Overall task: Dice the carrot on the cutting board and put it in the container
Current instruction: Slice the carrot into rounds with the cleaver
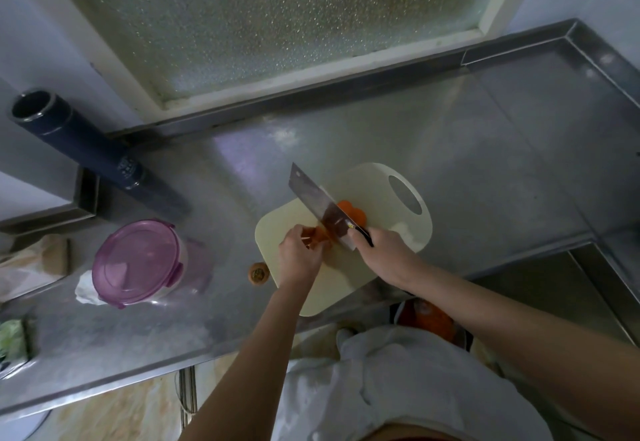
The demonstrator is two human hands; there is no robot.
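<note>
Two hands are in view, both mine, and both cover part of the work. My left hand [299,257] is curled over a carrot piece [320,234] on the cutting board [381,205], fingertips pinching it, so only an orange edge shows beside the blade; its length and cut face cannot be made out. My right hand [381,250] is wrapped around the handle of one cleaver [318,205], which hides almost all of the handle. The blade stands on the board just right of the held piece and screens the near side of the carrot slices [349,214] behind it; I can tell at least two rounds, no firmer count. One carrot stub [258,272] lies off the board on the steel bench [485,163], just beside the board's left edge. One round container [138,260] stands well to the left of the board with a purple lid over it, so its contents are not visible; something white and crumpled [85,290] shows from under its near side, unidentified. One dark cylinder [86,143] stands at the back left. A green item [12,336] is cut off by the left frame edge and cannot be identified. One frosted window [259,18] runs behind the bench. Below the bench edge an orange object near my body is blurred and partly hidden.
</note>
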